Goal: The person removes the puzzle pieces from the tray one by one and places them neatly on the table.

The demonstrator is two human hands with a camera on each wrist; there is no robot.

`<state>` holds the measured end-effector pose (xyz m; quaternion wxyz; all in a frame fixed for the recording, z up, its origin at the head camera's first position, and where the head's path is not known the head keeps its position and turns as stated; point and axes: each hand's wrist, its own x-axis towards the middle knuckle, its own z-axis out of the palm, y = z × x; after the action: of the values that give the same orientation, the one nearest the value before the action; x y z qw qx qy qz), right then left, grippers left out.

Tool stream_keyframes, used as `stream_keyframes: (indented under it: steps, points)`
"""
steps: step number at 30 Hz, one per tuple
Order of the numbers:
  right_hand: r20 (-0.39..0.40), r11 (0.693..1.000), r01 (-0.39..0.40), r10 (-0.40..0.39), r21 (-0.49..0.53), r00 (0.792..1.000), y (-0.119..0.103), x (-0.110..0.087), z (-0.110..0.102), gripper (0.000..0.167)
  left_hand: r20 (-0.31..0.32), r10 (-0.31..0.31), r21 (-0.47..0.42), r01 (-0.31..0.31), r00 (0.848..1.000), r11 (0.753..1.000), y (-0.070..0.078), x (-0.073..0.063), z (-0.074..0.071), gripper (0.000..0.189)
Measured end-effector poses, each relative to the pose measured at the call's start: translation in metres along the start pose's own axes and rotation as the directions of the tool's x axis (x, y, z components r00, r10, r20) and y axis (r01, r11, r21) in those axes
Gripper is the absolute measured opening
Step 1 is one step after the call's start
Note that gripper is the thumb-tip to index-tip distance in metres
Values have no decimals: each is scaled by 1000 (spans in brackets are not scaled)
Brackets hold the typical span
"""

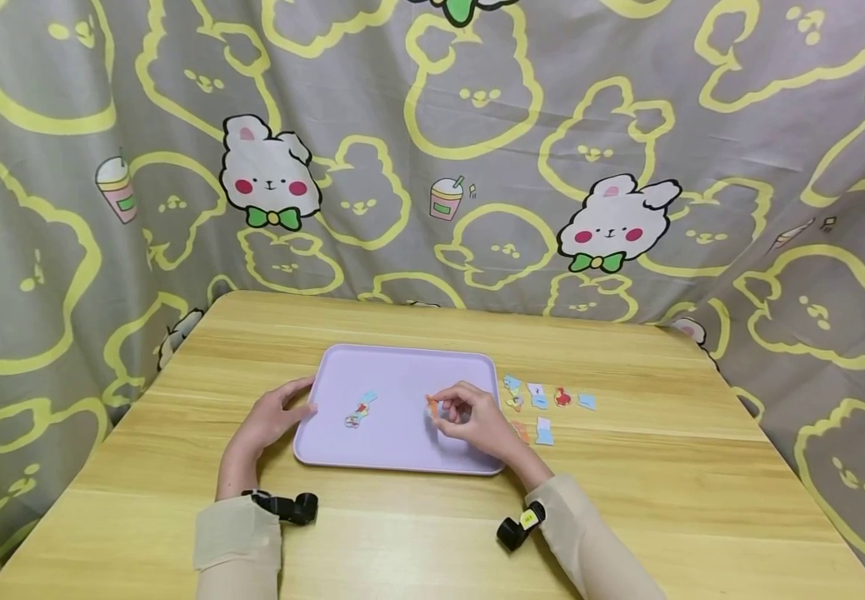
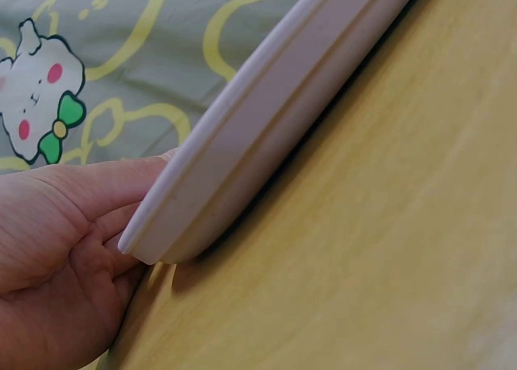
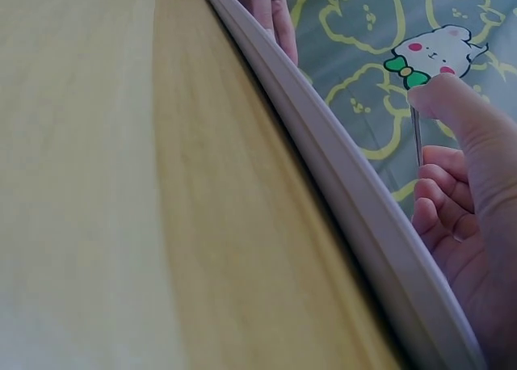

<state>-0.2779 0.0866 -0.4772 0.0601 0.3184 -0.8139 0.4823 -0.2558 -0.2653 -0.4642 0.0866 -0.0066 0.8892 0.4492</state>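
Note:
Between thumb and fingertips, my right hand (image 1: 470,414) pinches an orange puzzle piece (image 1: 432,406) over the right part of a lilac tray (image 1: 402,457). The right wrist view shows this piece (image 3: 417,132) edge-on as a thin dark line. My left hand (image 1: 271,417) holds the tray's left edge, its thumb over the rim; in the left wrist view its fingers (image 2: 121,184) lie against the tray's side wall (image 2: 210,156). Left of the tray's middle lies a short slanted strip of colourful puzzle pieces (image 1: 361,410).
Right of the tray, several loose puzzle pieces (image 1: 538,396) lie in two rows on the wooden table (image 1: 657,467), including a red one (image 1: 562,397) and a light blue one (image 1: 586,402). My right forearm partly covers the lower row. A patterned curtain (image 1: 372,100) hangs behind the table.

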Motion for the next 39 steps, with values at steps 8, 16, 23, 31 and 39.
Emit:
stream_keyframes:
  steps: [8, 16, 23, 31, 39]
  points:
    - [-11, 1000, -26, 26, 8, 1000, 3, -5, -6, 29, -2, 7, 0, -7, 1000, 1000, 0, 1, 0, 57]
    - [-22, 999, -50, 50, -15, 999, -1, -10, -13, 32, 9, 2, 12, -2, 1000, 1000, -1, 1, 0, 58]
    - [-15, 999, -38, 38, -2, 999, -31, -13, -25, 29, 10, 4, 1, -4, 1000, 1000, -1, 2, -1, 58]
    - [-28, 1000, -30, 30, -1, 999, -32, -19, -31, 29, 14, -3, -20, 3, 1000, 1000, -2, 2, 0, 58]
    - [-50, 999, -28, 27, -17, 998, -29, -26, -40, 29, 12, -4, -12, 4, 1000, 1000, 1, 1, -1, 58]
